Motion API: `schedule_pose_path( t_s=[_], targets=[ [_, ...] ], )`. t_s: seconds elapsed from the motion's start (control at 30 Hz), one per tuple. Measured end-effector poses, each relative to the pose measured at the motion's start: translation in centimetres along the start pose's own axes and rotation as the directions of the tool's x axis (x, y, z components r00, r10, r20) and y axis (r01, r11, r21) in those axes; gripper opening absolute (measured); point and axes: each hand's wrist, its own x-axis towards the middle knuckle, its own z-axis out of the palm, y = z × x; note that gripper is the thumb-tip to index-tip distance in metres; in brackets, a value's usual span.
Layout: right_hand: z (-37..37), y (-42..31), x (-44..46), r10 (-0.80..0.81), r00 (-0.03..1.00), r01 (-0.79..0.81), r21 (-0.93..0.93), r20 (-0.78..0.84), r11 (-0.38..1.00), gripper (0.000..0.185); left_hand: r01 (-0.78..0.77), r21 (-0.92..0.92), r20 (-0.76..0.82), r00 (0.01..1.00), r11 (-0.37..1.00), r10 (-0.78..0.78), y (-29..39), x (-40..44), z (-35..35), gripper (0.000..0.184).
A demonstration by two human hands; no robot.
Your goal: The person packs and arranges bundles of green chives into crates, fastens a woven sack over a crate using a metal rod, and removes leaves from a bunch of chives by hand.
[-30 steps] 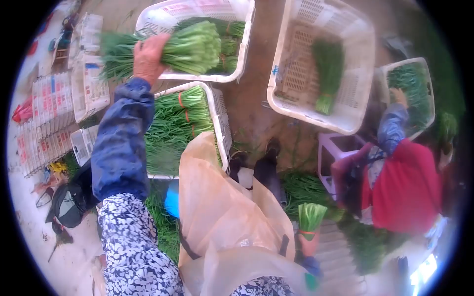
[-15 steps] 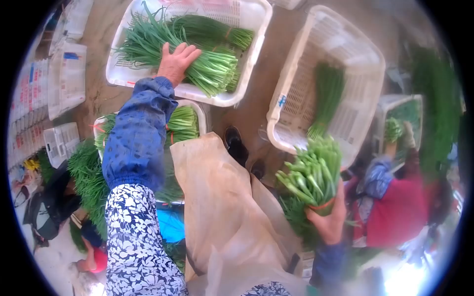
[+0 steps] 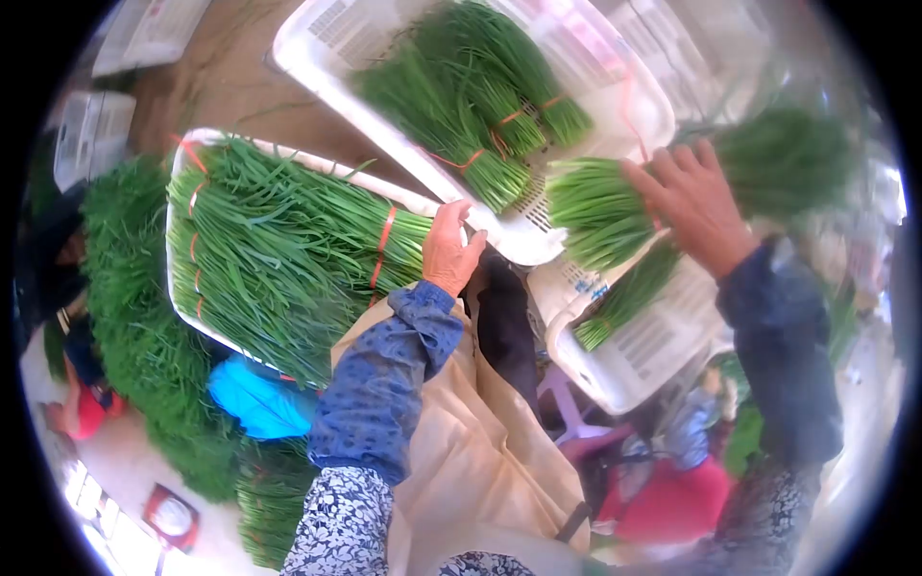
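Note:
My left hand (image 3: pixel 451 252) is at the right rim of a white crate (image 3: pixel 331 171) packed with green bundles tied with red bands. Its fingers are bent at the rim, beside the pale stem ends. My right hand (image 3: pixel 690 204) grips a leafy green bundle (image 3: pixel 600 213), pale stems to the left and blurred leaves to the right. Below and left of that bundle, an upper white crate (image 3: pixel 639 96) holds several tied bundles (image 3: pixel 499 110). Under my right hand, another white crate (image 3: pixel 615 389) contains one green bundle (image 3: pixel 629 293).
A large heap of loose greens (image 3: pixel 144 326) lies at the left, with a blue bag (image 3: pixel 259 398) beside it. A person in red (image 3: pixel 672 499) is at the lower right, near a purple stool (image 3: pixel 569 408). A scale (image 3: pixel 171 516) stands at the lower left.
My left hand has left the bundle in the upper crate and moved down to the packed crate's rim. My right hand has risen with a bundle. The view has turned.

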Motion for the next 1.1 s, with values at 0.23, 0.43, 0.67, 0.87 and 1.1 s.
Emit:
schedule_pose_path(
  t_s=[0.23, 0.43, 0.67, 0.87, 1.1],
  targets=[
    [11.1, -2.6, 8.7, -0.030, 0.999, 0.025, -0.095, -0.042, 0.995, 0.056, 0.125, -0.091, -0.045, 0.991, 0.988, -0.129, 0.8, 1.2, -0.4, 0.045],
    [22.8, -4.4, 1.2, 0.773, 0.621, -0.698, 0.538, 0.128, 0.472, 0.079, 0.370, -0.330, 0.169, 0.928, 0.868, -0.332, -0.2, -3.7, 3.5, 0.046],
    [29.3, -1.5, 0.5, 0.600, 0.480, -0.622, 0.731, 0.640, -0.281, 0.064, 0.831, -0.245, 0.345, 0.556, 0.500, -0.756, -2.8, -5.6, 8.9, 0.054],
    [29.4, -1.1, 2.0, 0.786, 0.201, -0.594, 0.711, 0.584, -0.376, 0.041, 0.642, -0.752, 0.359, 0.591, 0.151, -0.723, -0.5, -1.9, 10.5, 0.073],
    [36.3, 11.7, -1.5, 0.840, 0.357, -0.602, 0.788, 0.409, -0.127, 0.035, 0.641, -0.261, 0.403, 0.752, 0.722, -0.522, -0.8, -2.2, 18.0, 0.070]
  ],
)
